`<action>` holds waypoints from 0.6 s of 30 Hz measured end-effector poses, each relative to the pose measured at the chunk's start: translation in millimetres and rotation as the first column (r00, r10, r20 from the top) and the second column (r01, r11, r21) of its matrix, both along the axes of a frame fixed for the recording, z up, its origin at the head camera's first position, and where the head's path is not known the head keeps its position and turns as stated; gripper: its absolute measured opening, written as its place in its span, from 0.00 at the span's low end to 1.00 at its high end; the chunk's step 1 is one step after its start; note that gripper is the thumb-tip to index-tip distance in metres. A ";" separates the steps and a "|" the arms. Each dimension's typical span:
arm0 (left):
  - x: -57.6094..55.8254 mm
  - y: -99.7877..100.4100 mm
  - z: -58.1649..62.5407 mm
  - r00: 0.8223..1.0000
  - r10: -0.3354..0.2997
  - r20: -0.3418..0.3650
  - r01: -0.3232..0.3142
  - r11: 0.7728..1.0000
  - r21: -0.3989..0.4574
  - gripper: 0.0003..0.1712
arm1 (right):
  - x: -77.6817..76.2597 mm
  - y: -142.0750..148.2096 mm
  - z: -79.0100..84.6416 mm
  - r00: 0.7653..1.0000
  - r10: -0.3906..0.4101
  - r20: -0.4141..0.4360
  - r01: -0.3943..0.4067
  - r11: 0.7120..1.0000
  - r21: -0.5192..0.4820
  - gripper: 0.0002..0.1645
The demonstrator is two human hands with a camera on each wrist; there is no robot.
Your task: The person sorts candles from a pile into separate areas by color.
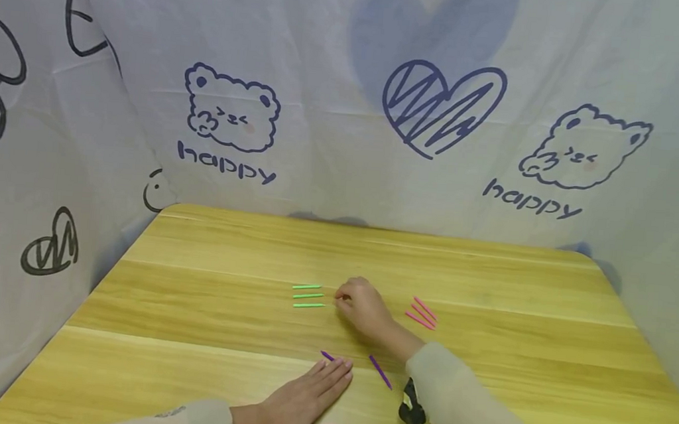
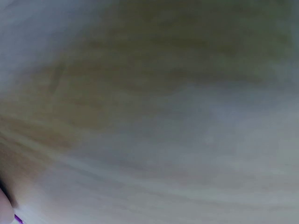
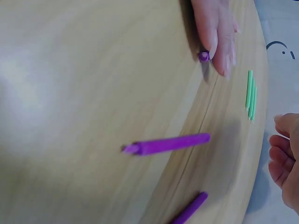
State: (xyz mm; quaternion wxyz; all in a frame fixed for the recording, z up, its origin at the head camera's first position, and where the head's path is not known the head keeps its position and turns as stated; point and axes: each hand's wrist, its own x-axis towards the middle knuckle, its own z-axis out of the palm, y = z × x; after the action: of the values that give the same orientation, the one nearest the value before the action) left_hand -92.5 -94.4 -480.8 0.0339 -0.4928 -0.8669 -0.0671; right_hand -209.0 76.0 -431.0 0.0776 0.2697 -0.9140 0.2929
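Note:
My left hand (image 1: 300,405) lies palm down on the table with straight fingers, its fingertips over a slim purple stick (image 1: 326,355) that is partly covered. My right hand (image 1: 364,310) hovers with loosely curled fingers just right of several green sticks (image 1: 309,296); nothing shows between its thumb and fingers. Below it lies another purple stick (image 1: 381,372). The right wrist view shows a purple stick with a narrowed tip (image 3: 173,142) and one more purple stick (image 3: 190,208), cut off by the frame. In the blurred left wrist view, only a purple end (image 2: 18,218) and a fingertip (image 2: 5,208) show.
Several pink sticks (image 1: 422,314) lie fanned out to the right of my right hand. A black wrist device (image 1: 412,407) sits at the right cuff. White printed cloth (image 1: 321,137) hangs behind and beside the wooden table (image 1: 187,320).

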 end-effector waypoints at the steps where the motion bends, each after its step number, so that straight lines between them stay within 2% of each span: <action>1: 0.0 0.0 0.1 1.000 -0.001 0.004 0.001 1.000 -0.001 0.41 | 1.5 2.1 0.3 1.000 -0.011 0.000 0.011 1.000 -0.004 0.04; 6: 0.3 0.1 1.2 1.000 -0.001 0.001 0.001 1.000 -0.006 0.41 | 9.4 13.2 0.9 0.999 -0.050 -0.012 0.049 0.998 -0.024 0.04; 14: -0.5 -0.5 -0.7 0.995 -0.015 -0.103 0.017 1.000 0.019 0.41 | 18.9 30.5 -1.6 0.996 -0.086 -0.026 0.085 0.996 -0.029 0.05; 18: -0.9 0.1 -2.3 0.994 -0.020 -0.109 0.023 0.999 0.026 0.41 | 25.2 40.1 -3.2 0.996 -0.086 -0.007 0.085 0.995 -0.060 0.07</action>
State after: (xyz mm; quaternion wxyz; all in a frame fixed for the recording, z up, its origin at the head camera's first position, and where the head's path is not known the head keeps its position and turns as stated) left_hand -93.5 -94.3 -483.1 0.0870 -0.5044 -0.8575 -0.0522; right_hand -183.8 116.1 -434.2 0.1027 0.2295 -0.9152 0.3151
